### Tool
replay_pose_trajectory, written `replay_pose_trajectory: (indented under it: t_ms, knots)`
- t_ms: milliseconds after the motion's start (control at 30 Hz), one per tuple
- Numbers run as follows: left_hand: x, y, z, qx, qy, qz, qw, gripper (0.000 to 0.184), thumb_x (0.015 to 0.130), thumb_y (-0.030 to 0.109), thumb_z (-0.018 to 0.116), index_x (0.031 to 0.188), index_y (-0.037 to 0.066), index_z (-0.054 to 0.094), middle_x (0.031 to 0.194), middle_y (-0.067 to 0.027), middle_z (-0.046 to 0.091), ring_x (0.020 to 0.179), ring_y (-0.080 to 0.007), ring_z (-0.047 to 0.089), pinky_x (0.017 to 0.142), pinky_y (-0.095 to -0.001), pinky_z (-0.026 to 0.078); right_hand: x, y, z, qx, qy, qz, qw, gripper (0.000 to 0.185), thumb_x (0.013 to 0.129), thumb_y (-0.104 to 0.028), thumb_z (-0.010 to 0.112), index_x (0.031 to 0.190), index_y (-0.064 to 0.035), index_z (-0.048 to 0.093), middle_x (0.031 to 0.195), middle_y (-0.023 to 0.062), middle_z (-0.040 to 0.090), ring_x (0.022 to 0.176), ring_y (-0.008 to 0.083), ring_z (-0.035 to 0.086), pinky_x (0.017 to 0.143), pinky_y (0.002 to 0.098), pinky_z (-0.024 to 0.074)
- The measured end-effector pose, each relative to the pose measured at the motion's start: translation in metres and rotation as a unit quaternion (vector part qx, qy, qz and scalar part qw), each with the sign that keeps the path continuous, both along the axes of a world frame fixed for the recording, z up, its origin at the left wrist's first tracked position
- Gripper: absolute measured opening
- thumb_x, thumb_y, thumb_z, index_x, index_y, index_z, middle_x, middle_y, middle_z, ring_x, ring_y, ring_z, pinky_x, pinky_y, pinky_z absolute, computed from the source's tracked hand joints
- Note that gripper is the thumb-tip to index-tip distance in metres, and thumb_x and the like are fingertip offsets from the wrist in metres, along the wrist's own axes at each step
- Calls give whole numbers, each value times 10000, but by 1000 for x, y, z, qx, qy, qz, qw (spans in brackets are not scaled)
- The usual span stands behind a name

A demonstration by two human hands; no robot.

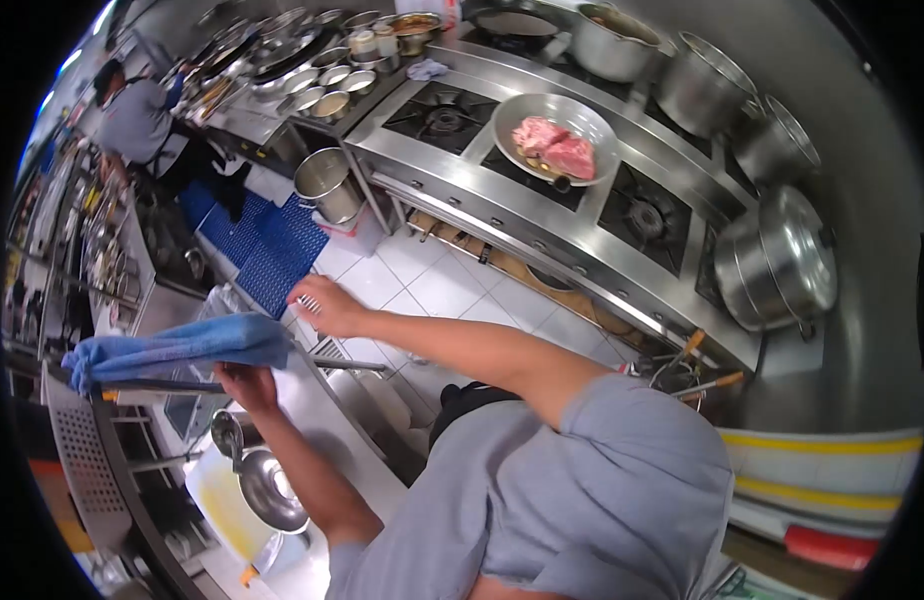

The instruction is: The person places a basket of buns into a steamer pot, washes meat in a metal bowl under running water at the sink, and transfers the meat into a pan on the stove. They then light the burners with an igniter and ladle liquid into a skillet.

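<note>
A blue cloth (187, 348) lies stretched along a shelf edge at the left. My left hand (247, 385) reaches up to its underside near the right end, and the cloth hides most of the fingers. Just beyond the cloth's right end is my right hand (325, 305), raised over the floor with its fingers curled. A small whitish, ridged thing shows at those fingers, too small to name. Below my left hand, a steel bowl (274, 490) rests on the counter, beside a ladle-like utensil (227, 435).
A pan (602, 130) with raw meat (554, 146) sits on the stove (542, 205). Large steel pots (777, 260) stand along its back and right. A bucket (329, 187) is on the floor by blue mats (262, 245). Another person (142, 125) works at the far left.
</note>
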State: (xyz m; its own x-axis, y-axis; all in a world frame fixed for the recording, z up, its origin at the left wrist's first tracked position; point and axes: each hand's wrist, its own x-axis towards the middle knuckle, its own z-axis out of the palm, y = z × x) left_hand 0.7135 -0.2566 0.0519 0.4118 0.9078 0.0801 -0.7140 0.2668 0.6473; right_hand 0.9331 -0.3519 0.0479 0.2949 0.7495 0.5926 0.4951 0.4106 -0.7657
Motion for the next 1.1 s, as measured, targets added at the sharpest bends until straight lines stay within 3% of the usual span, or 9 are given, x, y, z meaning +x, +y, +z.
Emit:
replay_pose_trajectory:
  t_ms: [133, 267, 467, 600, 667, 733, 867, 1000, 1100]
  knots:
    - [37, -45, -1, -43, 92, -82, 991, 519, 954, 468, 438, 1347, 129, 429, 1363, -62, 461, 1239, -237, 453, 1039, -418, 368, -48, 15, 31, -36, -298, 27, 953, 182, 808, -159, 499, 925, -41, 572, 1016, 135, 557, 997, 316, 541, 848, 442, 427]
    - [23, -49, -12, -92, 98, -90, 987, 513, 951, 438, 467, 1356, 128, 409, 1368, -53, 456, 1245, -232, 449, 1031, -410, 385, -79, 6, 11, -133, -282, 57, 949, 438, 846, -201, 460, 1222, 19, 512, 1167, 193, 546, 1161, 325, 494, 946, 473, 381]
    - [27, -50, 14, -27, 262, 36, 964, 363, 964, 319, 485, 1247, 91, 492, 1183, -125, 567, 1031, -274, 588, 876, -446, 494, -97, -13, 43, -166, -586, 5, 793, 465, 829, -225, 497, 1191, 61, 560, 1394, 229, 395, 1206, 288, 450, 982, 389, 357]
    - [20, -13, -55, 96, 223, 86, 966, 310, 962, 281, 480, 1175, 58, 518, 1067, -152, 600, 901, -289, 622, 768, -440, 528, -63, -17, 27, -113, -437, 91, 888, 478, 835, -179, 544, 1286, -26, 509, 1450, 203, 314, 1265, 318, 404, 1035, 410, 331]
    - [39, -13, -60, 141, 178, 100, 969, 296, 960, 270, 478, 1148, 45, 526, 1023, -161, 610, 852, -293, 631, 726, -436, 539, -41, -41, 19, -23, -152, 110, 982, 468, 876, -153, 517, 1332, -62, 460, 1445, 197, 323, 1274, 341, 395, 1054, 424, 323]
    - [59, -38, -41, 161, 392, 269, 865, 317, 953, 289, 461, 1093, 8, 508, 1000, -182, 599, 835, -303, 616, 710, -427, 535, -4, -79, 7, -78, 14, 152, 985, 423, 909, -167, 532, 1318, -75, 470, 1380, 214, 407, 1254, 337, 423, 1050, 427, 334]
    - [101, -57, -49, -66, 321, 408, 852, 292, 929, 163, 496, 1149, -15, 425, 1060, -161, 525, 893, -255, 559, 780, -420, 494, 111, -161, -86, -177, 451, 159, 860, 374, 906, -145, 573, 1261, -63, 484, 1050, 103, 615, 996, 189, 597, 857, 325, 488]
    - [199, -163, -102, 128, 548, 193, 804, 318, 912, 152, 532, 1188, 7, 466, 1101, -155, 501, 976, -238, 521, 885, -352, 425, 270, -269, -106, -173, 694, -20, 698, 512, 939, -506, 422, 1165, -49, 471, 893, 97, 625, 821, 204, 621, 754, 364, 514]
    - [292, -219, -87, -46, 483, -313, 817, 444, 897, 312, 619, 1239, 48, 513, 1172, -90, 575, 1021, -206, 581, 804, -310, 474, 340, -297, -68, -64, 790, -48, 608, 703, 899, -608, 434, 1157, 44, 471, 1018, 170, 610, 906, 257, 615, 827, 416, 504]
